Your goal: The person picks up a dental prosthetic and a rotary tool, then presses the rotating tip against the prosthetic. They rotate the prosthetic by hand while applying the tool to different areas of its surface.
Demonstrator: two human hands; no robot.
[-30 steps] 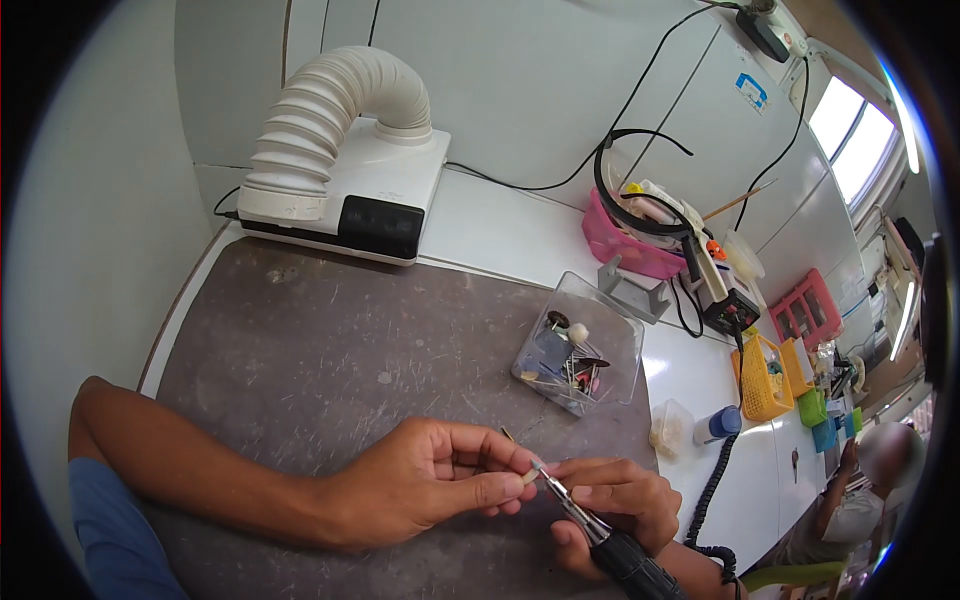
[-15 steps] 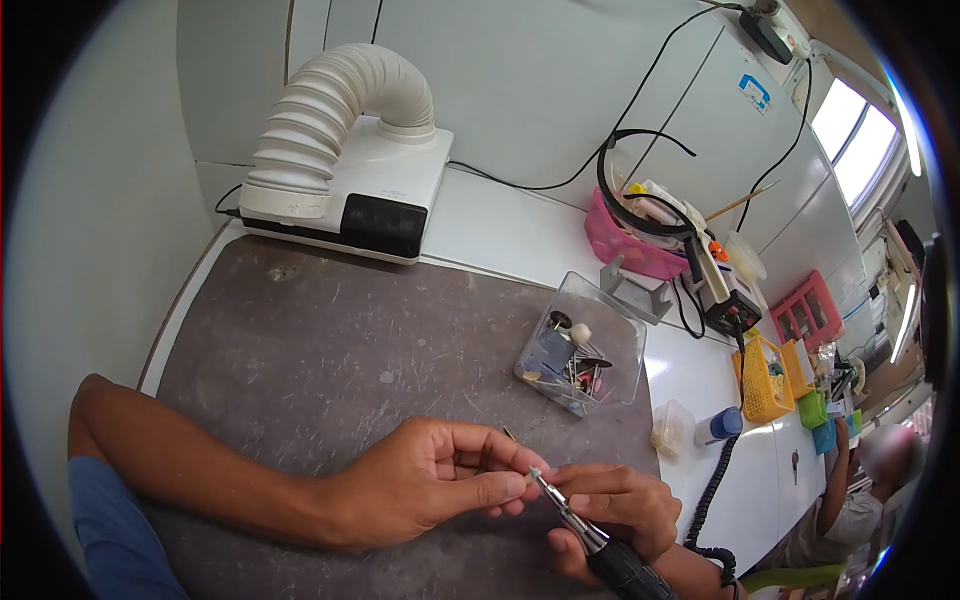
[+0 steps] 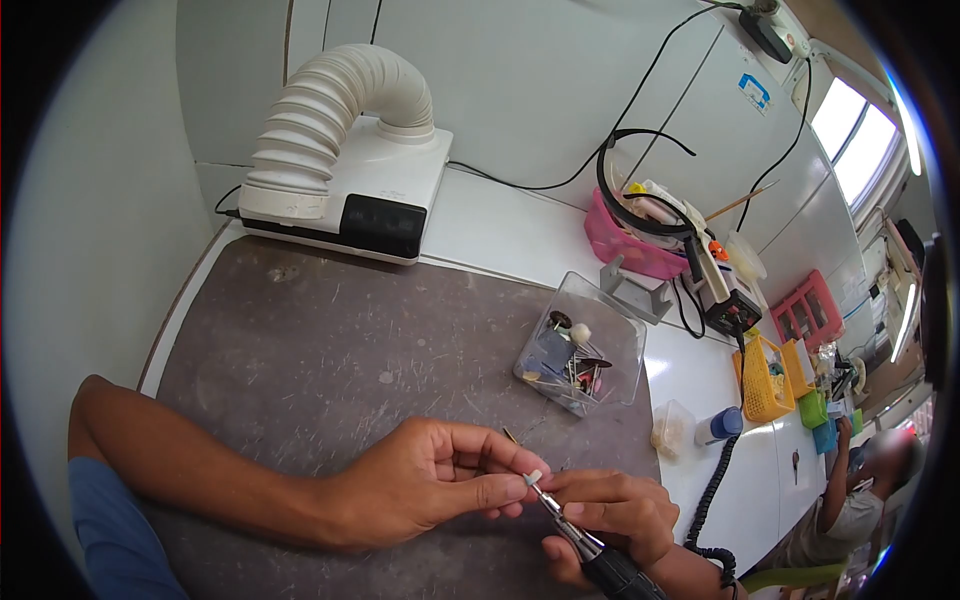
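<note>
My left hand (image 3: 445, 478) reaches in from the left, thumb and forefinger pinched on a small pale piece (image 3: 533, 477). What kind of piece it is cannot be made out. A thin brass-coloured pin (image 3: 511, 436) shows just behind those fingers. In my right hand (image 3: 630, 510) is a rotary handpiece (image 3: 585, 545) with a metal nose and a black grip. Its tip meets the pale piece at my left fingertips, where the two hands nearly touch. Beyond them sits a clear plastic box (image 3: 622, 375) of grinding bits and polishing wheels.
A white dust extractor (image 3: 385, 170) with a ribbed hose stands at the back left. A pink basket (image 3: 635, 245) with a black headband visor, a small tub (image 3: 673, 428), a blue-capped jar (image 3: 718, 427) and a coiled cord (image 3: 712, 495) are rightward. Another person (image 3: 850, 500) sits far right.
The handpiece has tilted and shifted slightly left and down in my right hand. The pale piece at its tip has turned a little. My left hand has barely moved.
</note>
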